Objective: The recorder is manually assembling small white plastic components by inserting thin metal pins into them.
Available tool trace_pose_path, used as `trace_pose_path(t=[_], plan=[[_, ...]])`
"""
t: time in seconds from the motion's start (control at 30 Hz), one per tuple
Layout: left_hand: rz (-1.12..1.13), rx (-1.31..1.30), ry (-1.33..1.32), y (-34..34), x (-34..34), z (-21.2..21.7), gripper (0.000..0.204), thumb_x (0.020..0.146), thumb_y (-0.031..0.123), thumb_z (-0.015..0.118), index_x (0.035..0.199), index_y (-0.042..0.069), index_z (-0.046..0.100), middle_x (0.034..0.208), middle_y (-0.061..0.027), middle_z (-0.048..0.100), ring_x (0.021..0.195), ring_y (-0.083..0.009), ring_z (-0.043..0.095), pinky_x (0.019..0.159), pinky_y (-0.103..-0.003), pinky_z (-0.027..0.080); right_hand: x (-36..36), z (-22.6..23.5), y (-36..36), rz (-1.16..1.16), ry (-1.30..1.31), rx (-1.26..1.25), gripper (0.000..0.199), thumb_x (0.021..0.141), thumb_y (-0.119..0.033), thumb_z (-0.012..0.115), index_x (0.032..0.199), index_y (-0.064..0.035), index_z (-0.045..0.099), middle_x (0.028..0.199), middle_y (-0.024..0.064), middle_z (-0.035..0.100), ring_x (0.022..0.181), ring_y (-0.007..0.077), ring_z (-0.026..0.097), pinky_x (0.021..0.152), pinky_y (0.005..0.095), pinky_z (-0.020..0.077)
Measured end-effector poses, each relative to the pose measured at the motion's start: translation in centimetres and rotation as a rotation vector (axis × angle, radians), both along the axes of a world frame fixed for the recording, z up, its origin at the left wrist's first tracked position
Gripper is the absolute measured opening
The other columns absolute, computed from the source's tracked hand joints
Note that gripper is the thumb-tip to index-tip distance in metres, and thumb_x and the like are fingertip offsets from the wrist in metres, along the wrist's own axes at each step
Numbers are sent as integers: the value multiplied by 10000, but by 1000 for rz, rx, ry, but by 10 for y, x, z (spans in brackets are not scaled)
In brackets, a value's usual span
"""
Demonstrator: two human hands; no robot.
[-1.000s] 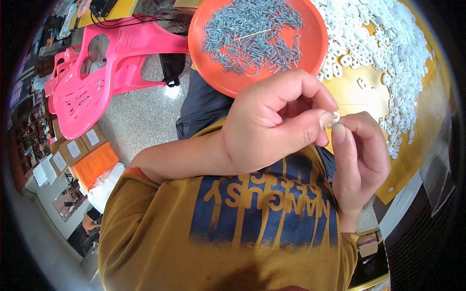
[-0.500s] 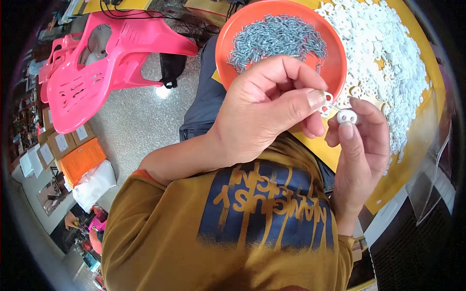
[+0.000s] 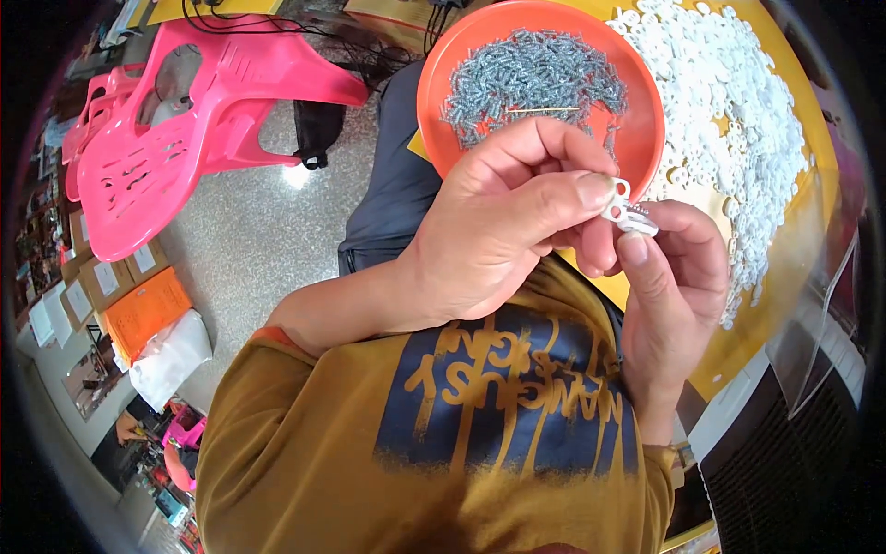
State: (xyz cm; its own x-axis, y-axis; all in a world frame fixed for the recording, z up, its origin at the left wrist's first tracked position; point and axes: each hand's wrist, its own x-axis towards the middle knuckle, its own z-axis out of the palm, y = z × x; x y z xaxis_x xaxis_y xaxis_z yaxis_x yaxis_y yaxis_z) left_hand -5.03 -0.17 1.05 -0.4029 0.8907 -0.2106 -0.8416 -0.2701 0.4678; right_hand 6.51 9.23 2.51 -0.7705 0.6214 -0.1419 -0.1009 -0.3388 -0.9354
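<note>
My left hand [image 3: 503,217] is closed in a pinch on a small white plastic piece with round holes [image 3: 618,192]. A small spring [image 3: 638,211] shows at the lower end of that piece. Between thumb and fingertips, my right hand [image 3: 678,286] grips a white oval plastic cap [image 3: 637,223], tilted so its side shows. Cap and holed piece meet at the spring; whether the spring sits inside the cap, I cannot tell. Just beyond my hands is an orange-red bowl [image 3: 426,102] holding a heap of small metal springs [image 3: 535,74].
A large pile of white plastic pieces [image 3: 729,120] covers the yellow table [image 3: 812,194] at the right. A thin stick [image 3: 544,110] lies over the springs. On the floor at left stand a pink plastic chair [image 3: 138,175], cartons [image 3: 106,277] and a white bag [image 3: 171,360].
My right hand has moved left and brought the oval cap up against the spring and holed piece. The cap has turned from showing its two holes to showing its side.
</note>
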Motion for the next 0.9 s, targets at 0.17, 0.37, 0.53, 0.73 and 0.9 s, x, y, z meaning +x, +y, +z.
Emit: trace_pose_path(t=[0.17,0.37,0.53,0.73,0.9], plan=[[26,2,77,0,2,1,124,832,52,507,930,-21,483,760,-109,559,628,-149,559,576,-261,476,-2,1,-2,-21,8,0,199,778,36,566,971,20,520,872,92,596,740,110,561,676,215,465],[24,-44,120,1,6,0,116,844,72,476,950,29,485,741,-78,556,593,-137,538,533,-258,440,6,-1,1,29,29,-52,201,776,55,553,974,30,524,866,94,594,759,121,569,694,226,468],[44,-72,133,2,8,1,115,841,75,478,946,30,484,768,-80,555,586,-138,535,540,-261,444,5,5,-1,-12,-50,-55,193,757,-6,582,942,22,537,893,120,593,770,160,562,715,284,449],[50,-80,145,-2,8,-2,109,834,59,478,936,18,478,776,-80,545,584,-141,535,542,-263,451,9,2,4,-24,-46,-163,208,770,44,562,975,43,527,886,100,589,765,132,578,707,236,473],[50,-104,283,-3,11,-4,117,829,45,478,941,8,476,779,-85,545,592,-143,535,543,-266,451,10,0,5,-38,-28,-189,247,761,23,586,998,26,519,839,67,580,725,95,546,675,211,447]])
